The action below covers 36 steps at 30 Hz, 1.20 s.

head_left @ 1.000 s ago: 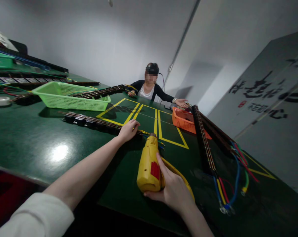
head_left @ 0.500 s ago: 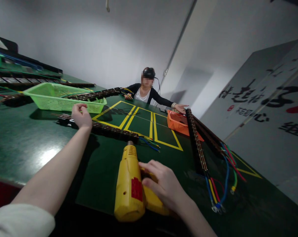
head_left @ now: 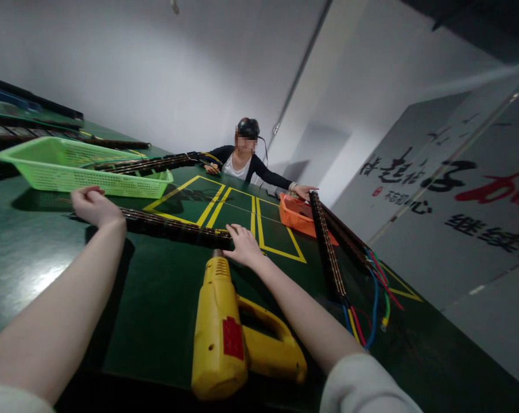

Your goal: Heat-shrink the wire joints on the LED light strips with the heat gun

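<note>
A long dark wire harness bar lies across the green table in front of me. Over its left end is my left hand, fingers curled; whether they grip anything is hidden. At the bar's right end my right hand reaches with its fingers apart, covering the colored wire ends. Just below that hand, a yellow heat gun rests on its side, nozzle pointing away from me, with nobody holding it.
A green basket with another bar across it stands at the left. Beyond sits a person, one hand at an orange basket. Long bars with colored cables lie at the right. Yellow tape marks the table.
My right hand has let go of the heat gun's handle and moved forward to the bar's right end. My left hand stays by the left end. The view has shifted somewhat to the right.
</note>
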Available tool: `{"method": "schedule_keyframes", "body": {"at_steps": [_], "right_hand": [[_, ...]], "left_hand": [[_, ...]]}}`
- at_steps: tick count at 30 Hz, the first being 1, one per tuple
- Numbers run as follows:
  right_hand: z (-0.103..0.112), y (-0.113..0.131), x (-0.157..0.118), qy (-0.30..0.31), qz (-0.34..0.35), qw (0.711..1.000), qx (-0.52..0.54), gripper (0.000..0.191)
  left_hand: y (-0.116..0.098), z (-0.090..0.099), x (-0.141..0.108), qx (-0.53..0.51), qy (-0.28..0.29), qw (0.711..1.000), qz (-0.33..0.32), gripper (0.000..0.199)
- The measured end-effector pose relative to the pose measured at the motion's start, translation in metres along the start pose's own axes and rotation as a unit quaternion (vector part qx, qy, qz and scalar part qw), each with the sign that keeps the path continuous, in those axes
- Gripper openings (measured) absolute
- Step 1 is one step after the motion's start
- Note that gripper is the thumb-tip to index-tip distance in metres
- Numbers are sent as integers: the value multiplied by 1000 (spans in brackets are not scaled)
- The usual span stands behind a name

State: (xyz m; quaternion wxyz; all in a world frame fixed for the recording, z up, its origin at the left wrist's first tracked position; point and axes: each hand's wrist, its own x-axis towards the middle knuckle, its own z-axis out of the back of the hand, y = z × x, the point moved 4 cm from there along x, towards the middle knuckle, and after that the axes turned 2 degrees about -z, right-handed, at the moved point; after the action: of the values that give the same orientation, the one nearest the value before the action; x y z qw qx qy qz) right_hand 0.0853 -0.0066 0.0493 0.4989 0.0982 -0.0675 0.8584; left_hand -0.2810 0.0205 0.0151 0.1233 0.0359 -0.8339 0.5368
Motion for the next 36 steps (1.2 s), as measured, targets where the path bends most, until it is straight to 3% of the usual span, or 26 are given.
{"method": "schedule_keyframes", "body": {"at_steps": [7,12,15,23,26,32,34,36], "right_hand": [[2,1,14,73,18,996,-39,34],[38,-18,5,74,4,993,-91,32],[82,-33,-2,58,-14,988,-143,32],[243,-52,-27,-35,-73,939,-334,58],[280,-54,-35,-25,-112,906,-407,71],[335,-72,-59,-1,-227,858,-460,79],[357,-84,-74,-18,-272,855,-442,83],[383,-106,-96,-103,-372,862,-328,83]], "left_hand": [[4,-1,-1,3,-13,1000,5,19],[4,-4,-5,14,5,1000,0,21],[2,-6,-9,16,21,1000,13,21],[3,-10,-19,11,48,996,71,23],[8,-11,-19,5,49,995,87,22],[13,-12,-19,5,44,993,114,23],[12,-12,-20,10,48,993,111,22],[10,-12,-22,10,53,992,110,22]]}}
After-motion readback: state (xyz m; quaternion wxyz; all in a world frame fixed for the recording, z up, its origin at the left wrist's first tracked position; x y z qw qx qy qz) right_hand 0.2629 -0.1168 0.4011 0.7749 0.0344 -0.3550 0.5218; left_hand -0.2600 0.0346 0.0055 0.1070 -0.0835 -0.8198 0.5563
